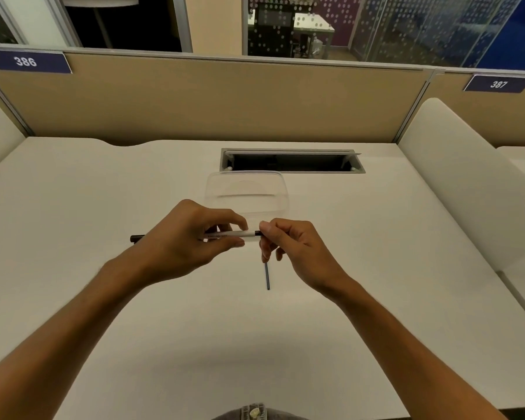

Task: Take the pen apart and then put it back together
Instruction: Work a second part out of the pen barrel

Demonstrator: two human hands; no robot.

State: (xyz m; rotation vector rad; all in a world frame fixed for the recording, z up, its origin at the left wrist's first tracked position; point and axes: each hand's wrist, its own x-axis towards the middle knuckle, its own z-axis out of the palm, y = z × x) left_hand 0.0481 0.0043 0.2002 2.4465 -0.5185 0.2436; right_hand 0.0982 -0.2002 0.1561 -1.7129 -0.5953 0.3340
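I've got the pen barrel (240,234) held level above the desk (103,192), left hand (188,237) pinching its middle while my right hand (288,244) pinches the small black end piece (258,233) at the barrel's right end. The refill (267,275) lies on the desk just below my right hand, so I judge the pen is already partly apart. A dark piece (135,237), maybe the cap, sticks out left of my hand; whether it's on the desk I can't tell, and reassembly is all still ahead.
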